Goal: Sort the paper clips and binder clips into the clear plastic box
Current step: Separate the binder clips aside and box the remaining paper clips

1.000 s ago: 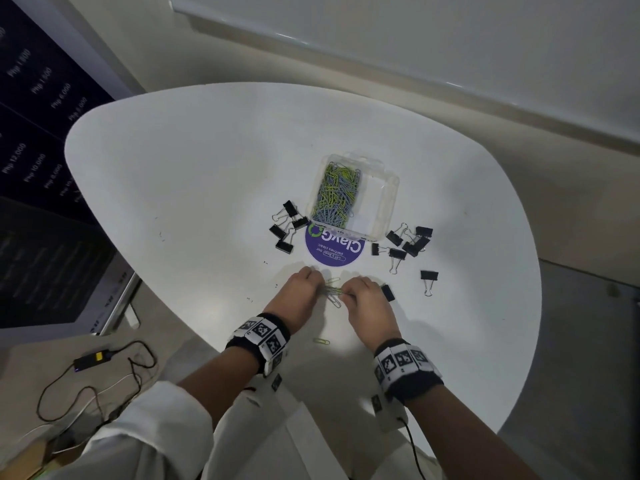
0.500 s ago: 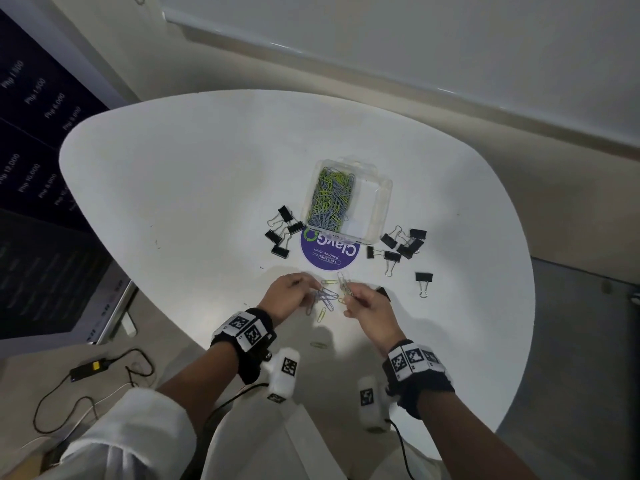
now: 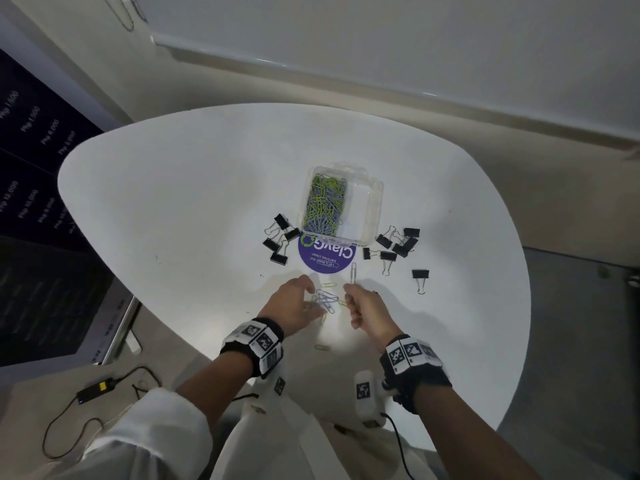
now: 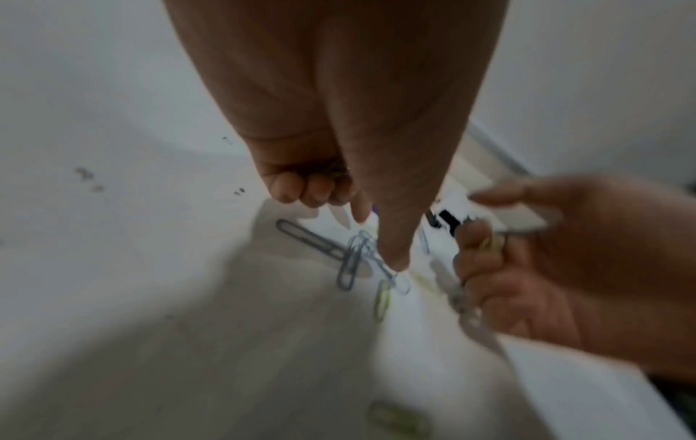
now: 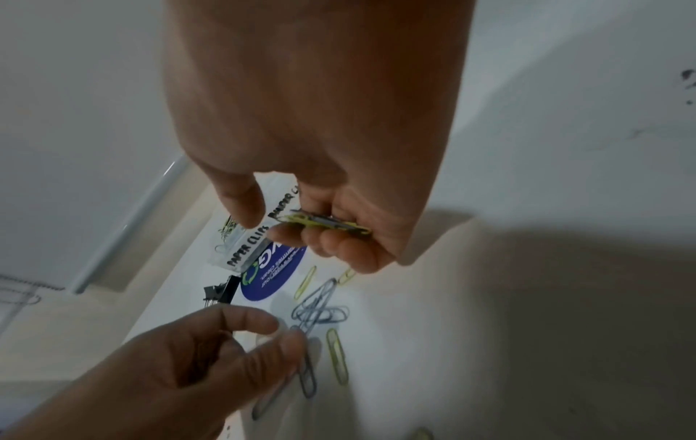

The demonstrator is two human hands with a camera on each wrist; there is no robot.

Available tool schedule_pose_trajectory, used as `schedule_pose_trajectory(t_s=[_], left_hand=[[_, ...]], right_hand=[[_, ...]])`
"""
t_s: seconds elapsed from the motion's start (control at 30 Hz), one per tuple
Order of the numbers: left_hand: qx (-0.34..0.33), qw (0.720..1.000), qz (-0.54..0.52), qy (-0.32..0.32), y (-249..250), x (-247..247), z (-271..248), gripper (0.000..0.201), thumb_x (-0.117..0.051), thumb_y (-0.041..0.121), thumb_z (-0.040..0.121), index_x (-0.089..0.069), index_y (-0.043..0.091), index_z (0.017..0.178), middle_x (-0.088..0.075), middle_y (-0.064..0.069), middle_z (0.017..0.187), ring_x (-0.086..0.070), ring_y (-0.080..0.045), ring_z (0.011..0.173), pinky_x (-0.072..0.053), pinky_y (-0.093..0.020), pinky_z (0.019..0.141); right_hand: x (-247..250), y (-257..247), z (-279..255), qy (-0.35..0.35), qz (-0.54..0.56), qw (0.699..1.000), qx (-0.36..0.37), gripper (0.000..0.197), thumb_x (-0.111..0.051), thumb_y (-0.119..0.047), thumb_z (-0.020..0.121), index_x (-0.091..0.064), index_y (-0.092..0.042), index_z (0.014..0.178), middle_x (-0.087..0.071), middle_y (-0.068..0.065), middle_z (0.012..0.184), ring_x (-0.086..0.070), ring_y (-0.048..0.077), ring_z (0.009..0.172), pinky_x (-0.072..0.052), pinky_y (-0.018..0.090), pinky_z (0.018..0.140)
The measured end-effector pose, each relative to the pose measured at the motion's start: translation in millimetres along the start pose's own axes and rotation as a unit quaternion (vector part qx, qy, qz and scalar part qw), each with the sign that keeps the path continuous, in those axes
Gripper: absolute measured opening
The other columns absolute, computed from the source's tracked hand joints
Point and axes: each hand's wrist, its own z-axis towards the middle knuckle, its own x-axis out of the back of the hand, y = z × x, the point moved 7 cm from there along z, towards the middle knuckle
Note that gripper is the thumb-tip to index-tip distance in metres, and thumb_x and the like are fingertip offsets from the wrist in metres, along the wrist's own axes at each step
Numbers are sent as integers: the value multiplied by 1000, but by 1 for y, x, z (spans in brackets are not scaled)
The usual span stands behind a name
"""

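Right grip (image 3: 367, 309) closed on a held bundle (image 5: 324, 224) of yellow and grey paper clips, pinched flat between thumb and curled fingers; judged a way of gathering several for a single trip. Left grip (image 3: 294, 303) lowered just beside it, forefinger tip set down on the loose paper clips (image 3: 327, 297), the other fingers curled under; whether closed on anything not to be told from these views. Loose paper clips spread overlapping on the counter (image 3: 173, 202), between and beneath the two grips; one stray yellow clip (image 3: 322, 347) nearer the wrists. Beyond the fingertips, a round purple sticker (image 3: 325, 259), and past it the clear plastic box (image 3: 378, 206), open-topped, near wall lettered by compartment. Sorted paper clips (image 3: 323, 206) heaped in the compartment on the left-grip side only; the other compartment bare, judged reserved for binder clips. Black binder clips (image 3: 281, 241) in two clusters flanking the box, the second cluster (image 3: 398, 244) on the right-grip side, well apart from both grips; judged next in turn.
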Motion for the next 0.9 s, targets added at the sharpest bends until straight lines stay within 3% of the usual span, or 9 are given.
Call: schedule_pose_trajectory(t_s=[0.1,0.17,0.23,0.33,0.43,0.6,0.7,0.8,0.9], left_hand=[[-15,996,82,21,1,-2,-1,38,-71,25,80,-53,15,111,-55,-3,113,-56,-22,102,-39,-25,79],[-23,994,94,50,4,-1,-2,28,-68,18,82,-58,8,107,-55,-9,115,-56,-27,103,-38,-26,79],[-22,993,96,73,6,0,-3,19,-64,14,86,-61,2,100,-55,-13,109,-56,-31,99,-38,-28,79],[-16,993,88,75,7,-3,-5,15,-58,11,90,-59,-3,96,-54,-17,105,-53,-31,97,-39,-29,82],[-3,995,79,54,9,-10,-4,20,-46,19,92,-53,0,90,-54,-18,96,-53,-34,91,-44,-39,79],[82,989,-76,99,5,-3,-7,19,-48,24,89,-44,7,80,-52,-9,74,-46,-23,67,-33,-33,58],[131,959,-233,98,0,-4,-8,13,-54,15,87,-45,7,82,-65,-12,76,-59,-24,68,-42,-31,59],[141,930,-329,87,-1,-5,-5,17,-60,2,80,-45,8,75,-63,-11,66,-61,-25,63,-43,-27,53],[125,925,-353,70,0,-1,-4,23,-65,-1,77,-46,9,71,-60,-16,66,-60,-23,59,-42,-24,50]], right_hand=[[3,-3,0,32,-143,988,39,52,-52,-57,91,-60,-6,90,-50,-4,69,-48,15,66,-39,29,64],[4,-10,-2,42,-216,971,95,49,-46,-52,98,-59,-5,94,-59,1,81,-53,15,81,-38,28,73],[6,-14,-3,49,-238,961,135,42,-40,-42,103,-59,-8,86,-65,4,86,-55,16,80,-38,21,69],[7,-10,-1,22,-163,976,141,38,-39,-31,105,-64,-14,83,-59,0,76,-49,11,63,-38,21,60],[5,-7,1,-42,-2,995,96,32,-38,-26,107,-64,-9,101,-52,0,65,-47,14,58,-44,25,55],[5,-13,2,-75,116,989,54,28,-41,-22,106,-63,-7,112,-45,2,55,-50,17,54,-52,33,61],[7,-13,4,-75,121,989,49,27,-43,-20,105,-65,-5,112,-41,1,58,-47,15,55,-51,30,60],[11,-7,9,-58,97,992,62,24,-46,-18,104,-67,-8,111,-49,2,71,-44,12,60,-43,25,58],[22,-9,10,-5,-19,994,103,17,-59,-29,97,-71,-21,106,-61,-5,81,-52,9,70,-44,21,66]])
